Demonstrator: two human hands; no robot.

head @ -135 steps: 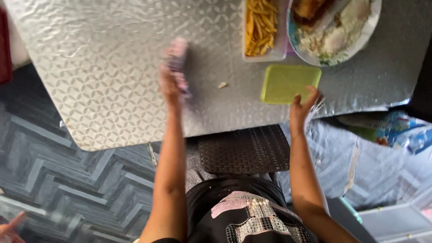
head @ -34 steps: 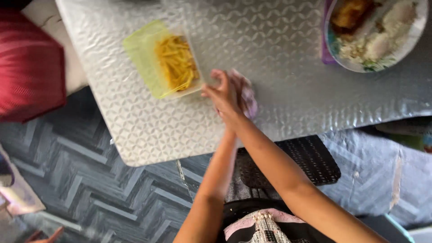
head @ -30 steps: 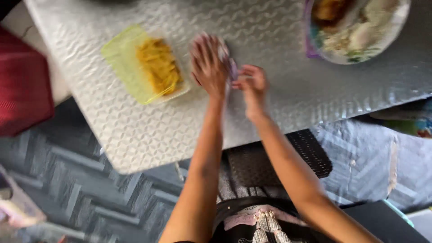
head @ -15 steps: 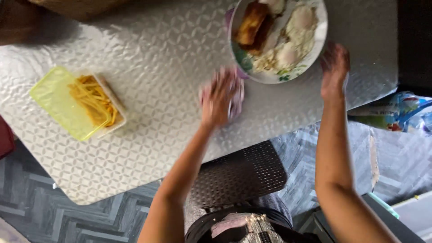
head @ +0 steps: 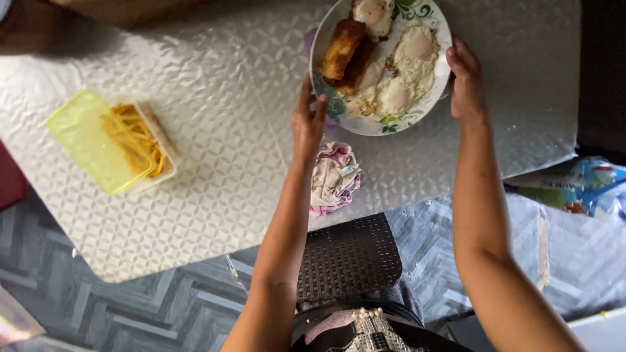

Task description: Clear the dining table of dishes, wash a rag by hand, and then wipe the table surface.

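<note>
While both hands (head: 310, 124) grip plate (head: 365, 124): yellow-lidded tub (head: 98, 146) left

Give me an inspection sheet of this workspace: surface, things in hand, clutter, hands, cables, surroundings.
Surface: silver patterned table, shiny, wrinkled covering.
Things in hand: plate with fried eggs and browned pieces, gripped at both rims.
Clutter: crumpled cloth near the table's front edge; tub of fries with a green lid lying partly over it.
Hands: left hand on the plate's left rim; right hand on its right rim.
Cables: nothing seen.
Surroundings: dark woven seat under the table, grey herringbone floor, colourful bag at right.
</note>
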